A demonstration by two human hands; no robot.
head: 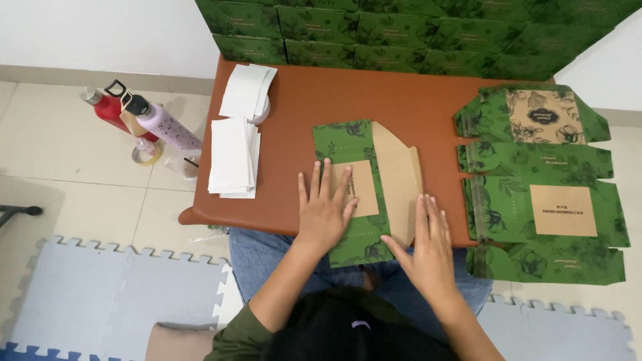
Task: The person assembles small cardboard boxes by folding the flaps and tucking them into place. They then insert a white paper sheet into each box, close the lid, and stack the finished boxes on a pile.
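Head view: left hand (pixel 326 210) and right hand (pixel 430 249) lie open and flat, gripping nothing, pressing a half-folded green carton (pixel 364 187) at the brown surface's (pixel 294 107) near edge. Its inside is hidden. Stacked green boxes (pixel 414 33) are cut off above.

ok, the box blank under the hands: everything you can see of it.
The box blank is flat cardboard, lying on the brown table with its near end past the table's front edge. Its left part shows a green leaf print with a tan label panel; its right part is folded over, plain kraft side up, with an angled top edge. The left hand lies flat on the green part, fingers spread. The right hand presses flat on the kraft flap's near edge. It is not yet formed into a box.
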